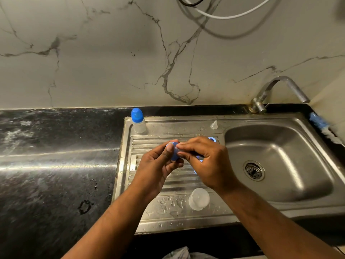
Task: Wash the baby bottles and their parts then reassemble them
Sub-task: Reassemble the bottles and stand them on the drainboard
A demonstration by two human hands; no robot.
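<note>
Seen from the head camera, both hands meet above the ribbed draining board [168, 184] of a steel sink [280, 186] set into a dark table [56, 156]. The left hand [158, 165] is closed around a small blue piece [174, 155], with its thumb across the near side and its fingers curled behind it. The right hand [207, 161] pinches a small clear piece [178, 150] with thumb and fingertips, held right against the blue piece; it is too blurred to tell just what it is. A blue ring [212, 139] peeks out on the board behind the right hand, and further blue edges [195, 171] show under its palm, mostly hidden. At the far left corner of the board a bottle [139, 126] stands upright with a blue cap [136, 114] on it. A clear teat [214, 125] stands alone on the far rim, between the bottle and the basin. A clear cup-shaped part [198, 198] sits on the wet near part of the board, between the two forearms. The basin lies to the right with a drain [253, 170] in its floor, and a tap [276, 88] curves over its far edge. A blue and white brush [321, 126] lies on the table at the far right.
</note>
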